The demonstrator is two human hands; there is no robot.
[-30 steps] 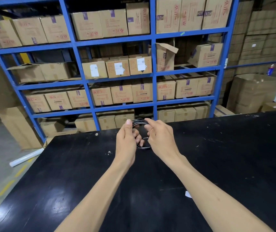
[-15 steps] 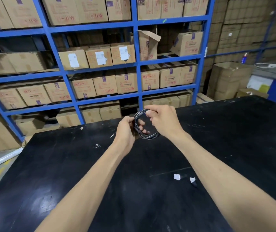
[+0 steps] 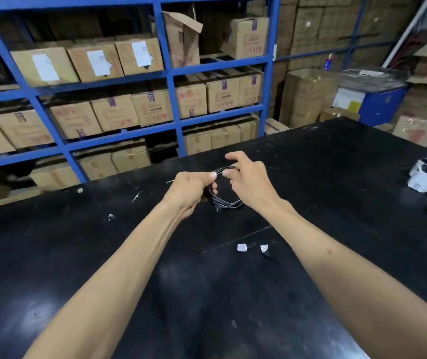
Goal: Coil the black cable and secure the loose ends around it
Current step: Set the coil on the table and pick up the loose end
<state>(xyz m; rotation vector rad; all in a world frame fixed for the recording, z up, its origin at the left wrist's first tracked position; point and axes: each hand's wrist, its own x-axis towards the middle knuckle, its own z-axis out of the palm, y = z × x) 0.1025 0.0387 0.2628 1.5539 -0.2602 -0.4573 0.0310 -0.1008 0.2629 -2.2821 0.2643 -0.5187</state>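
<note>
A thin black cable [image 3: 225,203], wound into a small round coil, hangs just above the black table [image 3: 78,255] between my two hands. My left hand [image 3: 190,189] is closed around the coil's left side, thumb on top. My right hand [image 3: 251,181] pinches the coil's upper right strand between thumb and middle finger, with the index finger lifted clear. A short loose end sticks out at the coil's bottom left. Part of the coil is hidden behind my left fingers.
Two small white scraps [image 3: 242,247] lie on the table near my right forearm. Several white-and-black rolls [image 3: 424,174] sit at the table's right edge. Blue shelving [image 3: 171,79] full of cardboard boxes stands beyond the far edge.
My view has swung down and to the right. The coil has dropped lower toward the table, and my right hand's index finger has come off the loop.
</note>
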